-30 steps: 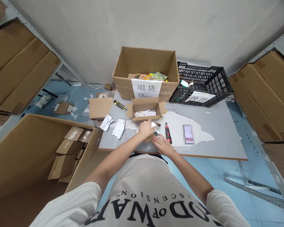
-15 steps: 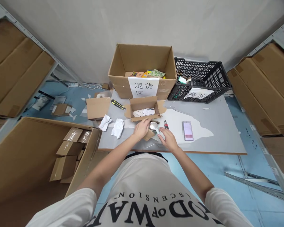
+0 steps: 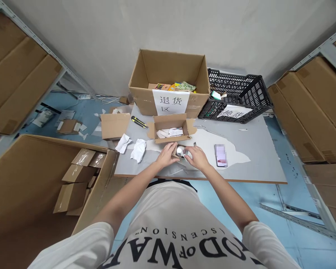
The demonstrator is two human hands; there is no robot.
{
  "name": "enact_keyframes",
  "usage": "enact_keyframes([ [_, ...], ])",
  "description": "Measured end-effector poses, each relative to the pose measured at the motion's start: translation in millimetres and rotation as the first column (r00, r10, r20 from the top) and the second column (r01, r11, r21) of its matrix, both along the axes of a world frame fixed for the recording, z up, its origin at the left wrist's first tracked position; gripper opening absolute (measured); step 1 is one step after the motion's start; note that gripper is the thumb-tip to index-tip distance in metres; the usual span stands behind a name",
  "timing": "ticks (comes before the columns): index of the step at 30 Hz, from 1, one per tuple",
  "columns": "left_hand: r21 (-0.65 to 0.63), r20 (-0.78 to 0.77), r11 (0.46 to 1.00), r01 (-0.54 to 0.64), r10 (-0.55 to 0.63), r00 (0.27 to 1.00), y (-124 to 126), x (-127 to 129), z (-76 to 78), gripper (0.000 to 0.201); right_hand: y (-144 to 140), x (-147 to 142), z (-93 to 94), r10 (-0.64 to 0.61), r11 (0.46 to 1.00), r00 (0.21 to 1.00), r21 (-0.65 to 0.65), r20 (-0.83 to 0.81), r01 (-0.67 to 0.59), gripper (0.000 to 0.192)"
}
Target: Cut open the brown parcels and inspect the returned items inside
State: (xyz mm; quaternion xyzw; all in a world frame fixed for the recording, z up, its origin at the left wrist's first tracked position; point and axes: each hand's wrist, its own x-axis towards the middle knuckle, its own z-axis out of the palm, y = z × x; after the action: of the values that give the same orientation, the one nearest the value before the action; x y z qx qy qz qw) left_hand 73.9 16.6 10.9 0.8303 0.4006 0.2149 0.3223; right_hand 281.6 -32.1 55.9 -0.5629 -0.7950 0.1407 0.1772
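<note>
A shiny, round, silver metal object [image 3: 181, 151] sits in a small cardboard box [image 3: 174, 150] near the table's front edge. My left hand [image 3: 167, 154] grips the left side of that box. The fingers of my right hand [image 3: 197, 157] are closed at the right edge of the metal object, partly covering it, so its exact kind does not show. Just behind stands an open cardboard box [image 3: 172, 140] with crumpled white paper [image 3: 176, 132] inside. A utility knife [image 3: 195, 144] lies mostly hidden behind my right hand.
A large labelled carton [image 3: 142, 99] and a black plastic crate [image 3: 264, 99] stand at the back. A yellow-black cutter [image 3: 139, 122], crumpled papers [image 3: 138, 150] and a phone [image 3: 221, 155] lie on the grey table [image 3: 257, 149]. A big carton [image 3: 22, 179] with small boxes is at left.
My right hand has moved slightly left, over the metal object's right edge, and now covers most of the red-black knife. The small box's front flap no longer shows.
</note>
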Motion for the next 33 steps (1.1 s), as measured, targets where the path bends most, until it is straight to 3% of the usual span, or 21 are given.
enact_keyframes([
  [8,-0.134,0.111,0.991,0.000,0.015,0.994,11.8,17.2,-4.1,0.089,28.6,-16.2,19.9,0.258,0.966,0.914,-0.082,0.312,-0.245,0.037],
  [11,-0.196,0.096,0.981,-0.008,0.028,0.995,15.4,20.8,-4.6,0.094,38.4,-24.7,15.6,0.281,0.959,0.871,-0.096,0.403,-0.265,0.038],
  [17,-0.197,0.133,0.980,-0.016,0.043,0.990,21.8,22.3,-12.0,0.101,53.5,-38.1,12.0,0.311,0.950,0.828,-0.129,0.467,-0.284,0.050],
  [24,-0.118,0.165,0.993,-0.008,0.027,0.986,21.4,26.9,-15.8,0.087,63.4,-39.8,44.8,0.496,0.868,0.669,-0.306,0.554,-0.390,0.050],
  [29,-0.111,0.113,0.994,-0.016,0.028,0.993,16.5,24.4,-14.8,0.077,61.3,-33.4,69.8,0.522,0.853,0.685,-0.305,0.508,-0.423,0.046],
  [33,-0.127,0.153,0.992,-0.015,0.034,0.988,14.2,20.1,-14.7,0.080,60.7,-30.7,90.1,0.513,0.858,0.707,-0.265,0.486,-0.440,0.048],
])
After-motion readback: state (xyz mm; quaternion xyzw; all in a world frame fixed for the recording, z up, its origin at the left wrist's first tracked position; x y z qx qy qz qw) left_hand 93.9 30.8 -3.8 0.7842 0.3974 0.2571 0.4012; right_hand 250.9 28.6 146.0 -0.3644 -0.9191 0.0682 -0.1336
